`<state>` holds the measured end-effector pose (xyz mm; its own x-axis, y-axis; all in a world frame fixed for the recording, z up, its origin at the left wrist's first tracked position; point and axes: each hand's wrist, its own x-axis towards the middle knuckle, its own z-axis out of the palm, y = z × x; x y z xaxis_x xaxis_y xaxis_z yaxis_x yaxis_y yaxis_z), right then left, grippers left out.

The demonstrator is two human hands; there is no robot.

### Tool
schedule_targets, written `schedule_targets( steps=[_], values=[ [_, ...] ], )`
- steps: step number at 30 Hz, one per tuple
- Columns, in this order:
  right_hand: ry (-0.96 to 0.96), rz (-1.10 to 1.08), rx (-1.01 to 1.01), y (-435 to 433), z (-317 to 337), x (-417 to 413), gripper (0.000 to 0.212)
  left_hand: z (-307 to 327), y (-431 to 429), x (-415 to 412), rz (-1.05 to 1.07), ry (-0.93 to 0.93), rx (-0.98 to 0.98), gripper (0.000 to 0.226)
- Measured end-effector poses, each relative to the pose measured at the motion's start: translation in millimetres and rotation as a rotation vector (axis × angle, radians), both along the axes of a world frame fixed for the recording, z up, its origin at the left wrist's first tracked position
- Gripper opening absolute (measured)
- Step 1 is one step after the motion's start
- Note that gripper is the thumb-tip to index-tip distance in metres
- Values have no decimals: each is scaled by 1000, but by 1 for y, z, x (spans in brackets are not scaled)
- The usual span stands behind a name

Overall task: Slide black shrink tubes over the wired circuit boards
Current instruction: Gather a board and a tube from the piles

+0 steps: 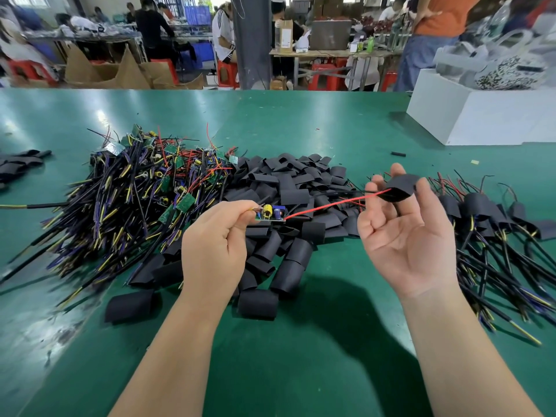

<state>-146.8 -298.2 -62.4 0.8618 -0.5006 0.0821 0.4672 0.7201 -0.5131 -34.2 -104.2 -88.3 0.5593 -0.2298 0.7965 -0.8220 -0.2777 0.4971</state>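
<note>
Centrally, above a green table (301,121), the left hand (213,245) pinches one end of a small circuit board (270,213) between thumb and curled fingers. The exact contact point is covered by the fingers, so it is unclear whether they clamp the board edge or the leads there. The right hand (406,236), palm up, holds a black shrink tube (400,188) between thumb and forefinger; its other fingers are loosely curled and apart. The tube is raised off the table, well apart from the board.

A red wire (331,203) runs from the board to the tube's mouth, where its tip disappears inside. A thin black wire (346,192) lies alongside it; whether its end also enters the tube is hard to make out.

On the table behind the hands lies a heap of loose tubes (285,182). To its left is a tangle of bare wired boards (144,188), too dense to separate one from another. To the right is a pile of boards already sleeved (496,236), cut off by the frame edge. A few more black pieces (18,164) are clipped by the left edge. A white box (481,115) stands at the far right, its contents indistinct. Seated and standing workers beyond the table are blurred.
</note>
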Motion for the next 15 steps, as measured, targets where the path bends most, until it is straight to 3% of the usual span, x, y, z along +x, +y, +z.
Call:
schedule_targets(
  steps=[11,15],
  values=[
    [159,151,-370,39,-14,14,31,1,-10,-16,-28,25,54,25],
    [192,233,-370,42,-16,16,29,2,-11,-17,-51,16,47,20]
  ],
)
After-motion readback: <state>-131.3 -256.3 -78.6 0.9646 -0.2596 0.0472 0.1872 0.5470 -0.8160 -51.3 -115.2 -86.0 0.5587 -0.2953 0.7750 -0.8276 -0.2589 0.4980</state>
